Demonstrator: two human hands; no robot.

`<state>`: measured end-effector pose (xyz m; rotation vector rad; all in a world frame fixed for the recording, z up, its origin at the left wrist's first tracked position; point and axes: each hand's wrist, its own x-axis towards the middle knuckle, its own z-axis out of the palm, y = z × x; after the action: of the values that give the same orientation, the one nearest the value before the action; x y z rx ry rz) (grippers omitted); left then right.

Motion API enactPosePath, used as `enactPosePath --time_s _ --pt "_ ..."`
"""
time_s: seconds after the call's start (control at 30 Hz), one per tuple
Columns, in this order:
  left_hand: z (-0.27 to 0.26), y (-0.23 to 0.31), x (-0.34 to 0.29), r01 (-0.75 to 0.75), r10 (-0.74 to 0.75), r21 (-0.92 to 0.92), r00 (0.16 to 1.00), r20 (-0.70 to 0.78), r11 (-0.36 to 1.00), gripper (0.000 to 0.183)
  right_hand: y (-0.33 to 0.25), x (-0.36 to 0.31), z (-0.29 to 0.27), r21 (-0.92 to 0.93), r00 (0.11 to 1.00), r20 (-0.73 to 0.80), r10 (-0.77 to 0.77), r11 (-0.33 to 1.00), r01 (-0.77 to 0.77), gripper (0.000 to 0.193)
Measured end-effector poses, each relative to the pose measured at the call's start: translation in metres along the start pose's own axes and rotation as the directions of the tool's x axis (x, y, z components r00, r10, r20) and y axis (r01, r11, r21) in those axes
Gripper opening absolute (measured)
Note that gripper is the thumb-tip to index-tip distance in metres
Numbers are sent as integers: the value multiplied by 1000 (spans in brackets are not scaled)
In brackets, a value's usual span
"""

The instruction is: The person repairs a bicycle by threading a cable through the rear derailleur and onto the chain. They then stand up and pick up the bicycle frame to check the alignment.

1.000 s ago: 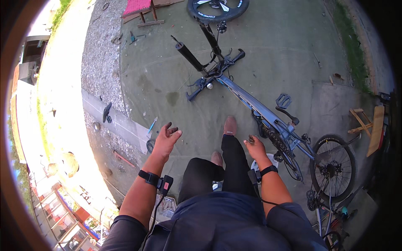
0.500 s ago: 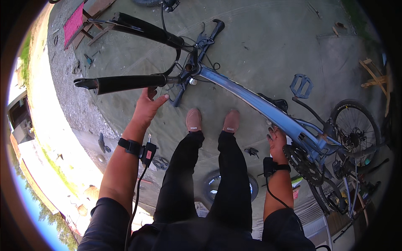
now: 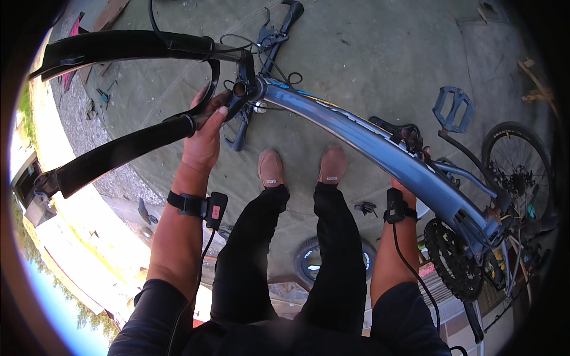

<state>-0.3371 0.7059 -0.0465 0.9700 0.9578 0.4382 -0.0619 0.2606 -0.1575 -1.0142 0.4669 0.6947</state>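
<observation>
An upside-down bicycle frame (image 3: 362,142), blue with worn paint, slants from the fork at the left to the rear wheel (image 3: 516,166) at the right. My left hand (image 3: 205,133) is closed around the black suspension fork (image 3: 133,142) at its crown, thumb on the near side. Behind the frame's thick tube runs my right forearm; fingertips of my right hand (image 3: 426,154) curl over the tube's far edge, and the palm is hidden. No wheel sits between the fork legs. Beneath the fork crown lies the handlebar (image 3: 240,130) with its levers.
A black pedal (image 3: 454,111) sticks out on the far side, and a chainring (image 3: 454,258) faces me on the near side. A loose wheel (image 3: 306,258) lies behind my legs. A small dark part (image 3: 366,208) rests on the floor beside my shoes (image 3: 332,165).
The front of the bicycle has come up closer to me and swung leftward. My left hand has gone from beside a fork leg to gripping the crown, and my right hand has reached around the tube.
</observation>
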Motion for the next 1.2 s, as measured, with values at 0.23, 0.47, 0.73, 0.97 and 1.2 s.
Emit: enactPosePath --time_s 0.23,0.47,0.73,0.97,1.2 --pt "11 29 -22 11 -2 91 995 -100 996 62 2 -30 66 268 996 8 94 959 -93 48" --pt "31 112 -68 -23 48 122 978 -202 992 66 -33 -117 140 335 968 -233 92 942 -9 31" --pt "64 174 -111 115 -64 90 895 -442 989 27 -90 -190 188 221 924 -367 111 975 -29 12" --pt "49 169 -100 337 -161 231 818 -553 913 37 -86 -186 194 162 755 -588 291 956 -243 7" --pt "53 157 -102 442 -204 200 709 -675 874 66 -109 -196 230 151 766 -526 370 927 -344 9"
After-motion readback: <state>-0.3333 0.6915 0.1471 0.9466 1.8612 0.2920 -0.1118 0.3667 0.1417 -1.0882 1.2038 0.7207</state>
